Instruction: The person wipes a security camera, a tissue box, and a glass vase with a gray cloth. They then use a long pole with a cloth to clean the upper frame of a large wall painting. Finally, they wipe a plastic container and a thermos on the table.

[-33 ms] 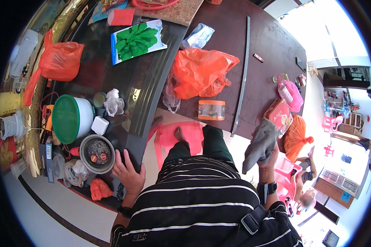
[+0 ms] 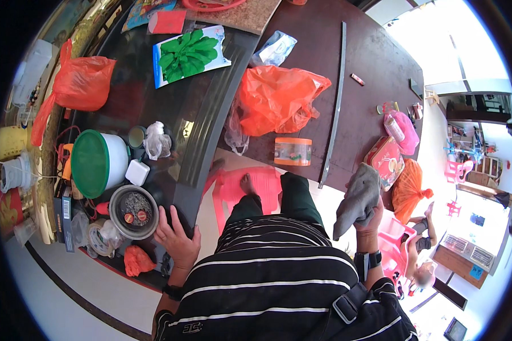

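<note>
My left hand lies with fingers spread on the edge of the black cabinet top. Its fingertips are close beside a round grey bowl that holds ash and two small red-and-gold discs. On the other side, my right hand is closed round a bunched grey cloth, which hangs over the near edge of the brown table. Behind the bowl stand a tub with a green lid, a small white box and a crumpled clear plastic bag.
Red plastic bags and an orange-lidded jar sit on the brown table, crossed by a metal strip. A red tin is near the cloth. Pink chairs stand below; another person sits at right.
Almost nothing differs. The grey cloth in my right hand has shifted very slightly; my left hand stays in place.
</note>
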Demonstrator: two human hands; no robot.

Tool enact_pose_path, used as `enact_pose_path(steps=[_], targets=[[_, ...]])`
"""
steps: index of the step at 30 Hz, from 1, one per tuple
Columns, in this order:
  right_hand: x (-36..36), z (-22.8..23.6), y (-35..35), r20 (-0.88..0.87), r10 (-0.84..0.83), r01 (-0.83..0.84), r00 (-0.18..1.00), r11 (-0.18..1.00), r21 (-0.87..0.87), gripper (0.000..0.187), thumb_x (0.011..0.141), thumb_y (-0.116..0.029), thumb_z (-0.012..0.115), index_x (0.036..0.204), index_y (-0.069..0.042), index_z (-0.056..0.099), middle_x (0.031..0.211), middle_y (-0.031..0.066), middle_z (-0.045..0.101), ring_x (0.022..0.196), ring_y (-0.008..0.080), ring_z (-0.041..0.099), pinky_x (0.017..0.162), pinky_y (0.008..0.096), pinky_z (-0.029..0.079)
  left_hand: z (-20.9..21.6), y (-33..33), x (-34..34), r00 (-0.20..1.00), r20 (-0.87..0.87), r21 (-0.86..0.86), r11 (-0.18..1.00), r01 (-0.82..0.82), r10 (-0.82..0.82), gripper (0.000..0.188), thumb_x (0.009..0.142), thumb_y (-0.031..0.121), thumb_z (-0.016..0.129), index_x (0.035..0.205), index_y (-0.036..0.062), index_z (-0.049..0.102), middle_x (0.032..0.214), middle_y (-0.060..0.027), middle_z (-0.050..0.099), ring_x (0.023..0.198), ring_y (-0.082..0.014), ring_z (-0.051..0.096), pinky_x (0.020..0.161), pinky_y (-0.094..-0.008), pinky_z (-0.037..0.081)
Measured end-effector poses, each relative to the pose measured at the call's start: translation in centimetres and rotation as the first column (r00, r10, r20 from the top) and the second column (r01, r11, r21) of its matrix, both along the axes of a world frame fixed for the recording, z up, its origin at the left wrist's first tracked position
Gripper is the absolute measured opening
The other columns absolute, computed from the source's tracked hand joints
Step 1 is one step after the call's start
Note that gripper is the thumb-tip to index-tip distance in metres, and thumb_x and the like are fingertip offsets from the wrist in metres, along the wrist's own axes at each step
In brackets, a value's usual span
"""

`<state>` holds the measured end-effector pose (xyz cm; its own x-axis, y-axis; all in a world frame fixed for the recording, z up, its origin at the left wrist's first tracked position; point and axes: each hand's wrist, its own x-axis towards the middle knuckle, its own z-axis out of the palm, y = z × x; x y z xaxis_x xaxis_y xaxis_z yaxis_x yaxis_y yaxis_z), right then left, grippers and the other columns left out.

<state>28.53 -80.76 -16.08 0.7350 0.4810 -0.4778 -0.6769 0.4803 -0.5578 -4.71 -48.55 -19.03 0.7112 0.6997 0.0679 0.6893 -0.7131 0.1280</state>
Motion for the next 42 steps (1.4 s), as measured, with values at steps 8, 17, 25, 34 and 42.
enact_pose_path(steps=[8,17,25,34,42], targets=[[0.9,0.1,-0.2,-0.044,0.056,-0.06,0.997,0.994,-0.096,0.056,0.098,-0.036,0.036,0.137,0.004,0.04,0.125,0.031,0.052,0.107,0.0388,0.059,0.091,0.0478,0.05,-0.1,0.1,0.2,1.0,0.001,-0.003,1.0,0.006,-0.006,0.08,0.074,0.031,0.07,0.142,0.0036,0.039,0.146,-0.0226,0.033,0.127,-0.0383,0.037,0.103,-0.0522,0.027],[3.2,-1.2,1.5,-0.023,0.204,-0.205,0.979,0.961,-0.188,0.056,0.098,-0.037,0.038,0.138,0.002,0.039,0.126,0.0318,0.052,0.108,0.0394,0.06,0.091,0.0472,0.052,-0.1,0.2,0.1,1.0,-0.011,-0.062,0.998,-0.007,0.006,0.079,0.075,0.027,0.071,0.142,0.0015,0.038,0.146,-0.0243,0.033,0.127,-0.0396,0.036,0.103,-0.0511,0.026],[4.7,-3.9,0.5,-0.112,0.263,-0.286,0.958,0.89,-0.356,0.043,0.097,-0.024,0.038,0.129,0.003,0.047,0.122,0.0219,0.059,0.109,0.0349,0.06,0.096,0.0496,0.048,-0.3,0.1,-0.2,1.0,-0.01,-0.086,0.996,-0.009,0.009,0.079,0.074,0.022,0.074,0.142,0.0007,0.038,0.147,-0.0248,0.033,0.13,-0.0406,0.035,0.105,-0.0516,0.026],[8.8,-3.6,-3.2,-0.021,0.47,-0.428,0.882,0.782,-0.453,0.041,0.098,-0.027,0.04,0.126,0.002,0.05,0.119,0.0174,0.062,0.106,0.0299,0.061,0.096,0.0444,0.048,-0.2,-0.1,-0.2,0.999,-0.039,-0.086,0.996,-0.039,0.036,0.08,0.074,0.009,0.07,0.145,0.0029,0.035,0.15,-0.019,0.031,0.135,-0.0375,0.032,0.111,-0.046,0.026],[13.2,-9.8,-8.0,0.165,0.495,-0.411,0.853,0.832,-0.372,0.048,0.094,-0.032,0.043,0.128,0.002,0.049,0.119,0.0177,0.06,0.106,0.0315,0.061,0.095,0.0452,0.048,-2.3,-0.2,-2.6,0.971,-0.234,0.257,0.959,0.118,-0.057,0.076,0.082,0.019,0.064,0.149,0.011,0.03,0.153,-0.013,0.03,0.141,-0.0328,0.028,0.116,-0.0452,0.024]])
